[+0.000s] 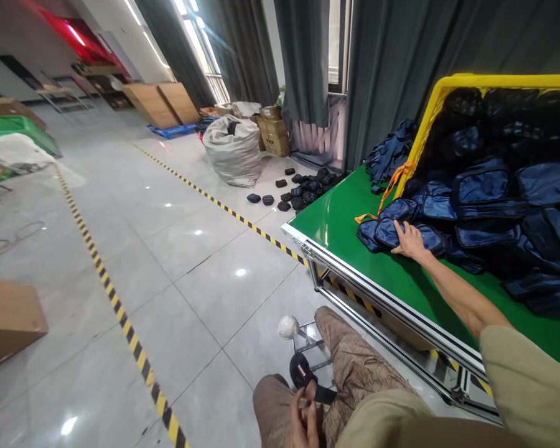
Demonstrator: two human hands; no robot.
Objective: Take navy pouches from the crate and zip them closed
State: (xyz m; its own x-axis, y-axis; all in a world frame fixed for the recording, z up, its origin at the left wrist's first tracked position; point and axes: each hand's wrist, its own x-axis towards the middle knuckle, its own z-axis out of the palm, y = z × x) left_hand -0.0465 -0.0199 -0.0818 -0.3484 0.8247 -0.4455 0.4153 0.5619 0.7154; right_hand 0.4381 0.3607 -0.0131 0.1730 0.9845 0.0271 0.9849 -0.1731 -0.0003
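My right hand point(408, 240) reaches over the green table and lies on a dark blue zippered pouch point(385, 231), its fingers spread across the fabric. The pouch sits at the near left end of a large heap of similar blue pouches point(488, 233). Low in the view, my left hand point(303, 423) is over my lap, away from the table. Its visible fingers are extended and slightly apart with nothing seen between them; the frame's bottom edge cuts off the rest of the hand.
A yellow crate point(422, 134) full of pouches lies tipped on the green table point(324, 208), an orange strap point(394, 180) at its rim. More dark pouches point(308, 186) lie on the floor beside a white sack point(233, 149). Striped tape point(205, 196) crosses the floor.
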